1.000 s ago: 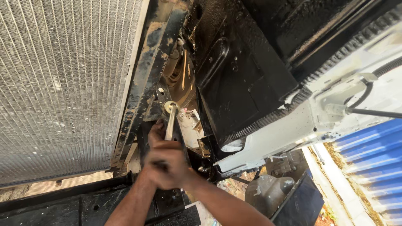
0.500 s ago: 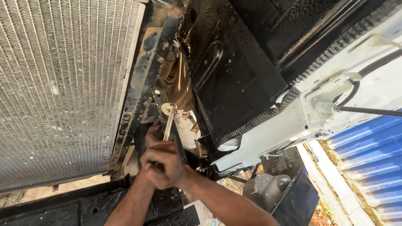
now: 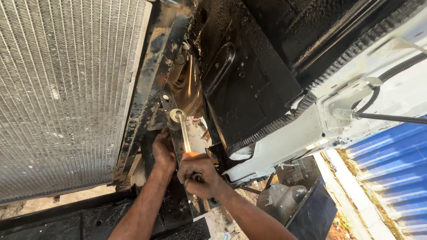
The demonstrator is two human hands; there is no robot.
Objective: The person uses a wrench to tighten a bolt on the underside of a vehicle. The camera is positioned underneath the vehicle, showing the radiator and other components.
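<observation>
- Wrench (image 3: pixel 183 131), a slim shiny steel bar, stands nearly upright with its ring end on a bolt of the rusty black bracket (image 3: pixel 153 84); it has swung a little more upright than half a second ago.
- Right hand (image 3: pixel 199 175): grip clamped on the wrench's lower end.
- Left hand (image 3: pixel 163 153): fingers closed against the bracket, just beside the wrench.
- Radiator (image 3: pixel 62 89) bounds the left, black housing (image 3: pixel 249 84) the right; the gap between is narrow.
</observation>
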